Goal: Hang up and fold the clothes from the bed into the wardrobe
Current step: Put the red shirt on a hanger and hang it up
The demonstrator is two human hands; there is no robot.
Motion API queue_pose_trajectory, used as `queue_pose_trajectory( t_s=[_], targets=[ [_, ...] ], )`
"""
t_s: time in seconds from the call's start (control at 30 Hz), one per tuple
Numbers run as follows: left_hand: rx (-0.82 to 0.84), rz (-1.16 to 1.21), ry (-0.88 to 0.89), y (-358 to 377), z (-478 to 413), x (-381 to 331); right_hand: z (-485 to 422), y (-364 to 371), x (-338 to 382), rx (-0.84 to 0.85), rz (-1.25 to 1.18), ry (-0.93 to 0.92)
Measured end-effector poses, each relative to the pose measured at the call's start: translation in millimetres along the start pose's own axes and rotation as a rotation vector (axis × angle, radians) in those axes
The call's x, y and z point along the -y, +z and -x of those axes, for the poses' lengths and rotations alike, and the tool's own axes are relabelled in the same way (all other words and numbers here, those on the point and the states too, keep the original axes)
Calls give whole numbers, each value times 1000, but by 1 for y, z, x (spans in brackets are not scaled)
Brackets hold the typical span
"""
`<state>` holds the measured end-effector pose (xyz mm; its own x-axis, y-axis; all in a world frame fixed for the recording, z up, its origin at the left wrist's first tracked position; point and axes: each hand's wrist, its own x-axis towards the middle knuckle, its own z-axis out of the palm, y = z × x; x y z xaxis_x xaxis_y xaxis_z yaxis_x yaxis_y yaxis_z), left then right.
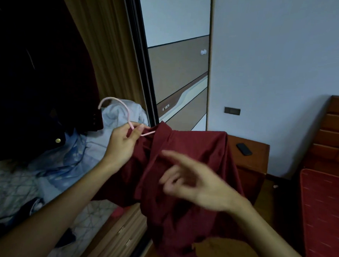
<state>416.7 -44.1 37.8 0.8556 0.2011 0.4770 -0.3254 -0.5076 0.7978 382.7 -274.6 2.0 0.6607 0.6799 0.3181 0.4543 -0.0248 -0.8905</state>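
One dark red shirt (192, 168), plain maroon fabric with a collar, hangs on one pink hanger (124, 114) in mid-air at frame centre, in front of the open wardrobe (40, 62). Hanger's long axis runs roughly left-right, hook end up and to the left, curling toward the wardrobe interior; shirt body drapes downward and right from it, its long axis running down, its lower end passing out of frame at the bottom. Left hand (122, 143) pinches the hanger at the neck just below the hook, fingers (138, 131) closed on the pink wire. Right hand (193, 180) is motion-blurred, fingers spread and open, in front of the shirt's chest area; cannot tell if it touches the cloth. Inside the wardrobe: one dark garment (48, 106) with a gold button hanging at left, a heap of light blue fabric (118, 114) behind the hook, patterned blue cloth (65, 158) below it. Tan curtain-like cloth (102, 46) beside the black sliding door frame (145, 78); the door panel reflects the room. Wooden drawers (119, 235) sit at the wardrobe base. One wooden nightstand (249, 158) behind the shirt, right, with one black phone (244, 149) lying flat on top. Red bed mattress (325, 215) at far right, wooden headboard (335, 133) above it. One dark wall socket (232, 111) on the pale wall.
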Motion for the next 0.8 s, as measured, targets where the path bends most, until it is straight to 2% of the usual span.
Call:
queue_pose_trajectory(
  t_s=[0.03, 0.07, 0.1, 0.13, 0.17, 0.23, 0.33, 0.5, 0.57, 0.67, 0.8],
  targets=[
    [1, 20, 14, -2, -1, -2, 3, -18, -8, -205, 82, -76],
    [6, 33, 23, -4, -1, -4, 3, -37, -17, -389, 279, -132],
    [16, 36, 30, -4, -1, -6, 2, -57, -26, -508, 518, -147],
    [26, 28, 37, -4, -2, -9, -1, -75, -35, -553, 709, -125],
    [35, 11, 43, -3, -1, -11, -6, -92, -43, -539, 816, -94],
    [62, -23, 66, -1, -1, -16, -12, -112, -49, -433, 860, -69],
    [113, -32, 72, 0, 0, -19, -18, -117, -53, -285, 741, -76],
    [206, -67, 41, 13, 5, -21, -43, -94, -43, -73, 498, 85],
    [242, -54, 1, 21, 10, -20, -56, -85, -35, -31, 396, 123],
    [220, -132, -78, 32, 16, -24, -71, -74, -22, 18, 342, 78],
    [199, -171, -95, 39, 9, -32, -74, -73, -15, -7, 255, 5]
  ],
)
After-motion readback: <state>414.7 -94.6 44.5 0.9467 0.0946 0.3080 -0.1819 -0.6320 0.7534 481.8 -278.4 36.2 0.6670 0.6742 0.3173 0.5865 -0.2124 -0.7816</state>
